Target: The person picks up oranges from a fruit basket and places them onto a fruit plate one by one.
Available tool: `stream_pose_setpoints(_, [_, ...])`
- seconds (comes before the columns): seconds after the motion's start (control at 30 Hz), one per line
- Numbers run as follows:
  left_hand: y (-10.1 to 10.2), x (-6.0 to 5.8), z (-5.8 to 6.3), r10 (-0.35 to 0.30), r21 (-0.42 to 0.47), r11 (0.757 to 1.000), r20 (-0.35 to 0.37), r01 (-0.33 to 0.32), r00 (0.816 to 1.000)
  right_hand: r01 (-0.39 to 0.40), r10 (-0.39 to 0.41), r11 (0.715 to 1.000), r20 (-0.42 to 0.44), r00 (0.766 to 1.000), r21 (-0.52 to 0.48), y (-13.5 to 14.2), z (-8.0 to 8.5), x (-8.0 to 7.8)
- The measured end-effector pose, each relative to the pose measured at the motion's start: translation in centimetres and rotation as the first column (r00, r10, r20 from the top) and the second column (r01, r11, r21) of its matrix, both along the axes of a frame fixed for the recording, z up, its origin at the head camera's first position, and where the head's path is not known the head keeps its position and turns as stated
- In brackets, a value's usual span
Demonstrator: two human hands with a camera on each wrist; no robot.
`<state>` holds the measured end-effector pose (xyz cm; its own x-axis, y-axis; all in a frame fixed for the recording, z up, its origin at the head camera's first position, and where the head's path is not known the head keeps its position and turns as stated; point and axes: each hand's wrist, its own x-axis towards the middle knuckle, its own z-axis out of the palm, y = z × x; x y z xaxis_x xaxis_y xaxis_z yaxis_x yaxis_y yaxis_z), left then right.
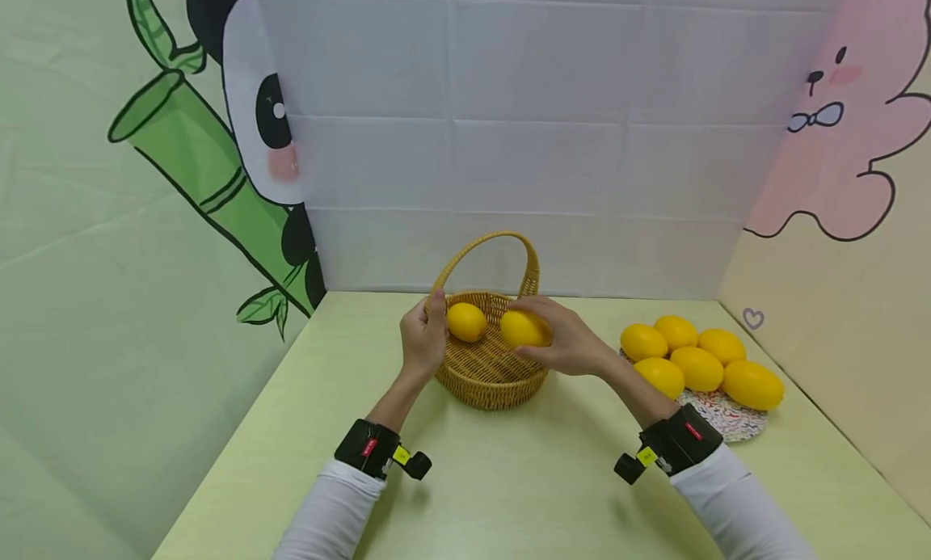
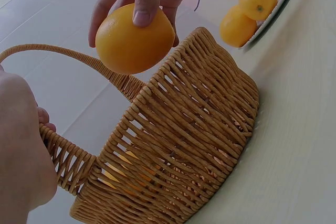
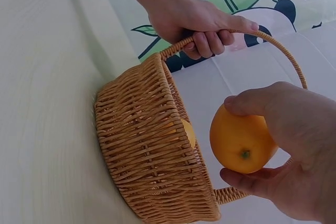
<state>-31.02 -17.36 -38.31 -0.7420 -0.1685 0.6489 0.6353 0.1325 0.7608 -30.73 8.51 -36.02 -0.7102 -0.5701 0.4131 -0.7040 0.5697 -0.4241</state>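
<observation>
A round wicker basket [image 1: 491, 392] with a tall arched handle [image 1: 502, 235] stands on the table. My left hand [image 1: 424, 339] grips the left side of that handle, fingers wrapped around it in the right wrist view. Thumb and fingers of my right hand [image 1: 573, 339] hold an orange [image 3: 243, 139], yellow-orange with a small green stem end. This orange is over the right part of the basket, just above the rim in the left wrist view. A second orange [image 1: 466, 322] lies inside the basket at the left, partly showing through the weave in the left wrist view.
To the right, a patterned plate [image 1: 730, 421] bears several more oranges [image 1: 697, 369], close beside my right forearm. A white backdrop [image 1: 538, 164] rises behind the table [image 1: 502, 487], and printed side walls with cartoon animals flank it.
</observation>
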Motion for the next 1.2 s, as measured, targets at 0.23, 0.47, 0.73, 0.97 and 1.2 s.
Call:
stream_pose_setpoints(0.23, [0.0, 0.1, 0.2, -0.001, 0.006, 1.0, -0.006, 0.001, 1.0, 0.018, -0.018, 0.999, 0.009, 1.0, -0.041, 1.3, 0.3, 0.9])
stream_pose_setpoints(0.47, [0.0, -0.4, -0.2, -0.005, -0.004, 1.0, -0.009, 0.005, 1.0, 0.067, -0.067, 0.996, -0.003, 0.998, -0.056, 2.8, 0.3, 1.4])
stream_pose_setpoints(0.73, [-0.5, -2.8, -2.2, -0.019, -0.009, 1.0, 0.015, 0.019, 1.0, 0.09, -0.092, 0.992, -0.023, 0.995, -0.086, 4.6, 0.2, 1.9])
stream_pose_setpoints(0.97, [0.0, 0.1, 0.3, -0.021, 0.004, 1.0, -0.005, 0.021, 1.0, 0.115, -0.117, 0.989, -0.016, 0.993, -0.096, 6.2, 0.3, 2.3])
stream_pose_setpoints(1.2, [-0.2, -1.7, -1.4, -0.004, 0.006, 1.0, 0.02, 0.004, 1.0, 0.154, -0.158, 0.982, -0.034, 0.987, -0.107, 8.2, 0.1, 2.9])
